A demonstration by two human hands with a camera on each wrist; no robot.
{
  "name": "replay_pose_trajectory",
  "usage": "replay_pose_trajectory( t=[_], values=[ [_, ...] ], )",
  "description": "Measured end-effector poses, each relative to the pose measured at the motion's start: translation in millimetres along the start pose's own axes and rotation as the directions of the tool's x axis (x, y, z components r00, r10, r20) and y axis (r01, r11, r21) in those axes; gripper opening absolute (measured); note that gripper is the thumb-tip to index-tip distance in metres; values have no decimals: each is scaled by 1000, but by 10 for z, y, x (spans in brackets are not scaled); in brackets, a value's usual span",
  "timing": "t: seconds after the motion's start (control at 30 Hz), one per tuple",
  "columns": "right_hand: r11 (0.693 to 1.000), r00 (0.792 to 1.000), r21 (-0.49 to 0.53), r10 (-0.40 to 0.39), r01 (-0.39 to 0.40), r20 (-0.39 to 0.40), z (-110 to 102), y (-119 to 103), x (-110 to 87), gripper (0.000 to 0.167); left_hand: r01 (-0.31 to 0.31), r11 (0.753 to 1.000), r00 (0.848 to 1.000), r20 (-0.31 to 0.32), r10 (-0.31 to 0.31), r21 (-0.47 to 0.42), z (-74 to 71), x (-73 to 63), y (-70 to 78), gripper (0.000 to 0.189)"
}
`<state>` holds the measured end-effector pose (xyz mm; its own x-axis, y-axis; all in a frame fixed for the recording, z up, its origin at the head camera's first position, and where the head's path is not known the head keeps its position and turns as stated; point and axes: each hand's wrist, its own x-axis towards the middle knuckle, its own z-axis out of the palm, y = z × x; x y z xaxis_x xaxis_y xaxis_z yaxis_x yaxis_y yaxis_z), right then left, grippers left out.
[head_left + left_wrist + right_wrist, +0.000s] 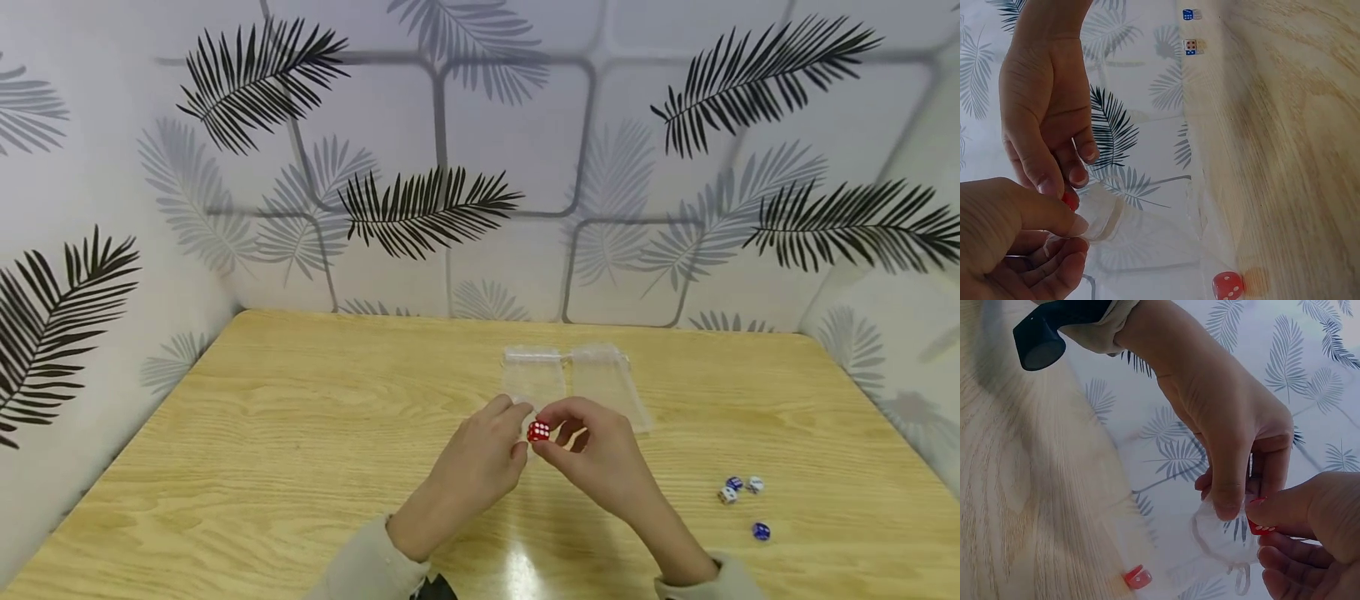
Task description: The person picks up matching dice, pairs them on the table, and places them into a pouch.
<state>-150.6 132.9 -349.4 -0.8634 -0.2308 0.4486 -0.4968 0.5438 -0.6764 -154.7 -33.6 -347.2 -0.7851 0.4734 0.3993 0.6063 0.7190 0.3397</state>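
Note:
My left hand (480,450) pinches the mouth of a sheer white drawstring bag (1210,544), which hangs down toward the table. Between the thumb and fingers of my right hand (596,454) is a red die (538,431) with white dots, right at the bag's opening. In the left wrist view, fingertips hide most of this die. A second red die (1227,285) lies low inside the sheer bag, close over the wood. The bag's cord (1242,580) dangles in a loop in the right wrist view.
Two flat sheer bags (611,383) lie on the wooden table (315,417) beyond the hands. To the right are a blue die (761,531), another blue die (734,482) and two white dice (756,484). A leaf-patterned backdrop (517,142) stands behind the table.

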Motion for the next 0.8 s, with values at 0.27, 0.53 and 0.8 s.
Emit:
replay_pose_trajectory(
  t=[0.27, 0.53, 0.8],
  values=[
    [998, 998, -59, -20, 17, -55, 81, 39, 11, 22, 16, 1000, 1000, 3, -16, -11, -1, 1, 6, 30],
    [988, 998, -147, 44, -49, -41, 117, 63, -3, 21, 29, 999, 1000, -2, -29, -38, -19, 3, 0, 29],
    [983, 998, -172, 63, -65, -16, 103, 69, -12, 23, 25, 998, 1000, 10, -25, -56, -20, 5, -3, 28]
  ],
)
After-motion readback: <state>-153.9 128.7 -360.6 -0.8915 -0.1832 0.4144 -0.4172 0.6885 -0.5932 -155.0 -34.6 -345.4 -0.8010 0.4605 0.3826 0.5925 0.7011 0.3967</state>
